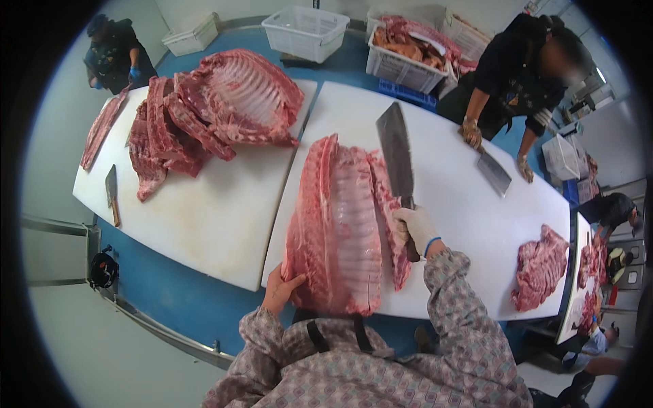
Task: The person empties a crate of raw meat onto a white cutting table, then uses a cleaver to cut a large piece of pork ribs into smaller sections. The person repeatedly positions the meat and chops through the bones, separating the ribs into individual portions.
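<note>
A large slab of raw ribs (pixel 354 224) lies lengthwise before me on the white cutting board (pixel 462 238), its bone side facing up. My bare left hand (pixel 280 289) grips the slab's near left edge, thumb on top and fingers partly hidden. In my right hand (pixel 418 228), gloved in white, a broad cleaver (pixel 396 149) is held by its dark handle, blade pointing away from me and raised over the slab's right side. Along that side runs a narrow strip of meat (pixel 389 217); whether it is fully separate I cannot tell.
On the left board are a big rib section (pixel 241 98), several cut pieces and a small cleaver (pixel 111 194). A flat meat piece (pixel 541 268) lies at right. Across the table, a co-worker (pixel 510 81) holds another cleaver (pixel 493 173). White crates (pixel 306 30) stand beyond.
</note>
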Motion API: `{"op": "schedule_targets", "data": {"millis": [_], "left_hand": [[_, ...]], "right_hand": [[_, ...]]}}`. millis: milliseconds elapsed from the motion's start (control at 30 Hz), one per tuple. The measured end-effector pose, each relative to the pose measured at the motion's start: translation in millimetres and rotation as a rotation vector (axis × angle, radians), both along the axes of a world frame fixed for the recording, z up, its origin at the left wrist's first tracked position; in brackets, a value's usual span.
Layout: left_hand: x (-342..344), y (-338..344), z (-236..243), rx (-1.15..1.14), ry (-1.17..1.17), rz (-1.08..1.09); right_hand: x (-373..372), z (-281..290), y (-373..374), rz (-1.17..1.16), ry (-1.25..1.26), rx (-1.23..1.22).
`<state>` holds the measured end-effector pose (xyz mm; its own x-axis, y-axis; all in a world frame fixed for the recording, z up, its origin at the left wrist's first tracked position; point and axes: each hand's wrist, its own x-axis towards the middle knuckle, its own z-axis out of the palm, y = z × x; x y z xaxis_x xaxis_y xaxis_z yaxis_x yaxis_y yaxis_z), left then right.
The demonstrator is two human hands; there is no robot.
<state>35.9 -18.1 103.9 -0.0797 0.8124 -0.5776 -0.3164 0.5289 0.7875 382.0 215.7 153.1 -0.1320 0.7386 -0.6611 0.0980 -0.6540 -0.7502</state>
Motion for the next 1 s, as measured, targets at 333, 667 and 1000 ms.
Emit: {"op": "schedule_targets", "data": {"millis": [333, 667, 1000], "left_hand": [[-5.4, 0.9, -22.2, 0.158, 0.054, 0.047], [19.2, -24.4, -38.9, 0.131, 0.889, 0.034], [-6.0, 4.3, -78.0, 0.003, 0.806, 0.011]], "right_hand": [[-57.5, 249.2, 82.2, -0.188, 0.364, 1.155], [-7.0, -53.4, -33.2, 0.046, -0.173, -0.069], [17.7, -7.9, -131.8, -0.098, -0.024, -0.109]]}}
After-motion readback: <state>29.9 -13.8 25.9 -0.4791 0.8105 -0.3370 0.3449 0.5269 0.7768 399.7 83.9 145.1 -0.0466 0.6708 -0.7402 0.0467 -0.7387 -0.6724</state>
